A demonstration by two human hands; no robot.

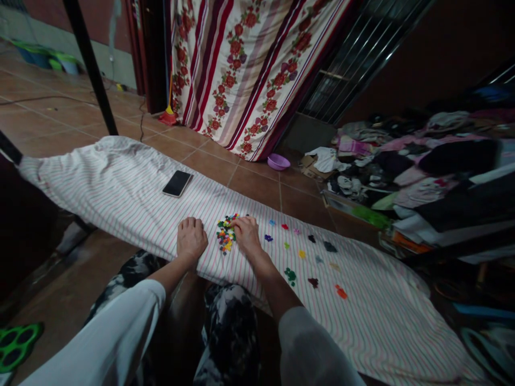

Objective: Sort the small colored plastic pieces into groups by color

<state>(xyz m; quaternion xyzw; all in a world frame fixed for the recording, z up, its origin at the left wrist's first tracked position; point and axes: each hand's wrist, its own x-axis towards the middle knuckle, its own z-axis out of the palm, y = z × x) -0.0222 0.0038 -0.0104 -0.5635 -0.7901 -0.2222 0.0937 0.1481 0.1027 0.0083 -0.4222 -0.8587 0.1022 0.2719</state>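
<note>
A mixed pile of small coloured pieces lies on a striped cloth. At the pile's right edge is my right hand, its fingers pinched together over the pieces; what they hold, if anything, is too small to name. My left hand rests on the cloth left of the pile, its fingers curled downward and their tips hidden. To the right lie small single-coloured groups, among them dark green, orange, yellow, red and dark blue.
A phone lies on the cloth, behind my left hand. Beyond the cloth are a purple bowl on the tiled floor, a hanging flowered curtain and a heap of clothes at the right. A dark pole rises at the back left.
</note>
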